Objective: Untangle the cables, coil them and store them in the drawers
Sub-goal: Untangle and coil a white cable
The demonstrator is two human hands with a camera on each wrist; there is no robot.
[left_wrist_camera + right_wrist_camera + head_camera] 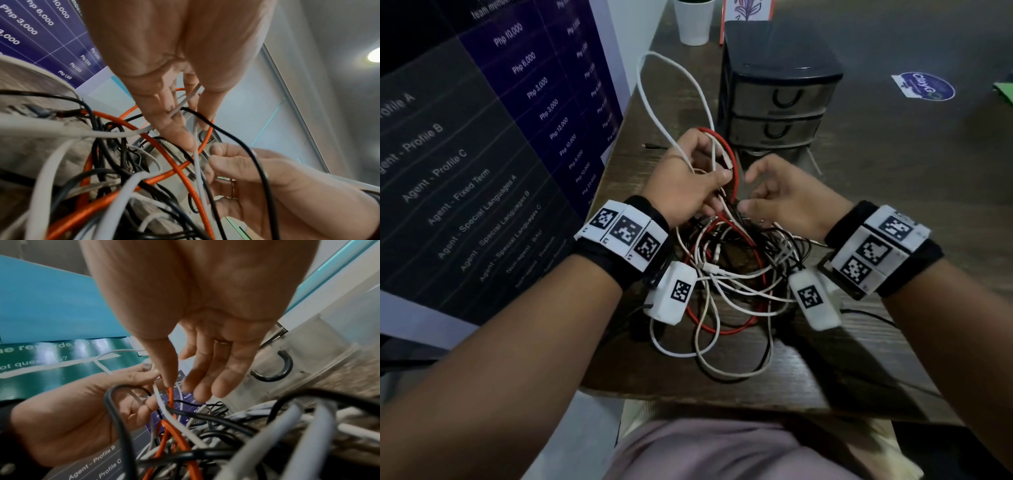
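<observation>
A tangle of white, red and black cables (729, 274) lies on the dark wooden table (859, 359) between my wrists. My left hand (717, 185) is raised over the pile's far side, its fingers curled round a white cable (654, 85) that loops away toward the wall. The same white cable (183, 104) runs between its fingers in the left wrist view. A red cable (727, 147) arcs just behind that hand. My right hand (750, 195) hovers beside it, fingers loosely bent, thumb tip at the red cable (170, 392). The black drawer unit (777, 102) stands behind, drawers closed.
A dark banner (482, 137) with printed text leans along the table's left side. A white cup (693, 20) and a small framed card (746, 13) stand at the far end. The table's near edge (722, 401) is just above my lap.
</observation>
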